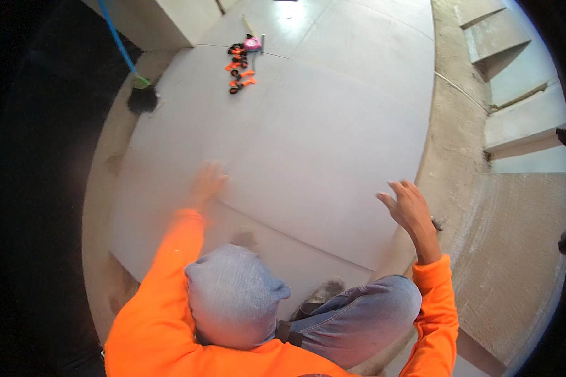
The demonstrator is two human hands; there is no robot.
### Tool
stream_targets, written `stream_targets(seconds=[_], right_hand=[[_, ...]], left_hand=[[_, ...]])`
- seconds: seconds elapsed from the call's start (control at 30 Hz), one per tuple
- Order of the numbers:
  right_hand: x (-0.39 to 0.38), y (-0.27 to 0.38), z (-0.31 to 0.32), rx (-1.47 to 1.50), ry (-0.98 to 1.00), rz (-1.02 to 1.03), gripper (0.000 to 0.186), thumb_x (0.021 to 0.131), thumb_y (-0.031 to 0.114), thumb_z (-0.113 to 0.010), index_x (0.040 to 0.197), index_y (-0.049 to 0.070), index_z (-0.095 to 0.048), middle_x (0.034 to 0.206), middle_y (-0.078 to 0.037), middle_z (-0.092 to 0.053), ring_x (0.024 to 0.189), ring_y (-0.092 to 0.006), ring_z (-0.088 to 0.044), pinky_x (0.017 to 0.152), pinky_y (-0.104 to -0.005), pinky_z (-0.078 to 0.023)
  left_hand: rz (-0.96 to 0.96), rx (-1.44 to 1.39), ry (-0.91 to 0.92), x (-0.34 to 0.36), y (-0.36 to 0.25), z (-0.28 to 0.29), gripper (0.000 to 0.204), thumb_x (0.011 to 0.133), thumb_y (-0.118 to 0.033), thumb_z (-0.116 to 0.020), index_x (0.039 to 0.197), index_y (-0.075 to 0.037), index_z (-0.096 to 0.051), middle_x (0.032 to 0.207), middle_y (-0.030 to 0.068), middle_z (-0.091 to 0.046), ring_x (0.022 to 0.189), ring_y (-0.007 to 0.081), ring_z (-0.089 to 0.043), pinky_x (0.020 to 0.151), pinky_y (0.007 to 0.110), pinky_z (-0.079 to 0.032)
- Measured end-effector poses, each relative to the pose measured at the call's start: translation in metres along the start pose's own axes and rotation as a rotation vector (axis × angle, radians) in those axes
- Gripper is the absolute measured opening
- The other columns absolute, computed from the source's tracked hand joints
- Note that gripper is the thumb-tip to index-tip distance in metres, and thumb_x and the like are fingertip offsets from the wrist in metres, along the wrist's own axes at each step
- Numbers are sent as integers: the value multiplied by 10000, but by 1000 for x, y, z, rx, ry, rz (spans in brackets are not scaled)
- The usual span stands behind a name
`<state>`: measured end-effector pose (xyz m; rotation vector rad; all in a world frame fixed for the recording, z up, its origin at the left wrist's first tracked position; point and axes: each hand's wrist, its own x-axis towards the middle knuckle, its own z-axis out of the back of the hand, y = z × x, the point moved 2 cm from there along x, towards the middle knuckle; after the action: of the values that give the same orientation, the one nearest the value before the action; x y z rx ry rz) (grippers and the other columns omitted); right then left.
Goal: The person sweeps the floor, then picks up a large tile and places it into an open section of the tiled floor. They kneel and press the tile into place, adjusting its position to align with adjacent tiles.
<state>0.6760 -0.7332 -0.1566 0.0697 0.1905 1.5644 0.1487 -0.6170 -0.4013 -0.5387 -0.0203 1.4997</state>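
My left hand (209, 187), smeared by motion, is over the large pale grey floor tiles (308, 144), left of centre, near a seam; its finger shape is unclear. My right hand (401, 204) hovers near the tiles' right edge with its fingers apart and slightly curled, holding nothing visible. A small dark metal object (438, 224) lies just beside that hand, partly hidden. I am down on the floor, with my bent knees in jeans low in view and both forearms in orange sleeves.
Several orange-and-black small tools (238, 70) lie ahead beside a pink item (252, 44) and thin sticks. A broom (142, 97) with a blue handle rests at the upper left by a pale column (170, 25). Rough concrete (456, 151) and low pale blocks (516, 119) border the right.
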Motion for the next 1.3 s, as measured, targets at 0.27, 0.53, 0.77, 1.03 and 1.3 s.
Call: stream_targets(seconds=[0.27, 0.53, 0.77, 1.03, 1.3], right_hand=[[156, 136, -46, -82, 166, 201, 561, 1024, 493, -627, 1391, 69, -640, 1440, -271, -576, 1337, -421, -550, 1094, -483, -477], [239, 207, -190, -224, 35, 98, 677, 1035, 498, -599, 1621, 241, -376, 1681, -219, -293, 1549, -430, -272, 1242, -580, -246], [303, 250, -249, -99, -227, 127, 713, 1074, 516, -487, 1655, 149, -295, 1736, -171, -188, 1608, -361, -153, 1285, -557, -112], [290, 221, -275, -189, -76, -85, 740, 1095, 561, -366, 1677, 126, -222, 1759, -149, -123, 1628, -334, -76, 1290, -554, -21], [271, 239, -279, -140, 5, -162, 783, 1091, 541, -381, 1663, 38, -199, 1752, -174, -130, 1627, -348, -70, 1295, -542, -26]], left_hand=[[235, -5, -345, 40, 120, -38, 688, 1031, -482, -549, 1635, -240, -327, 1734, 86, -200, 1611, 290, -164, 1272, 646, -67], [118, -64, -364, 53, 123, -35, 677, 995, -421, -569, 1618, -272, -349, 1723, 47, -223, 1607, 276, -178, 1278, 648, -65], [120, -48, -422, 59, 135, -29, 703, 964, -425, -637, 1594, -255, -377, 1667, 96, -311, 1564, 321, -277, 1225, 695, -213], [154, -74, -420, 63, 133, -32, 722, 934, -424, -670, 1580, -251, -399, 1656, 95, -337, 1551, 323, -306, 1216, 710, -212], [174, -110, -321, 48, 129, -30, 721, 955, -416, -627, 1605, -273, -350, 1702, 76, -244, 1587, 316, -217, 1244, 696, -111]])
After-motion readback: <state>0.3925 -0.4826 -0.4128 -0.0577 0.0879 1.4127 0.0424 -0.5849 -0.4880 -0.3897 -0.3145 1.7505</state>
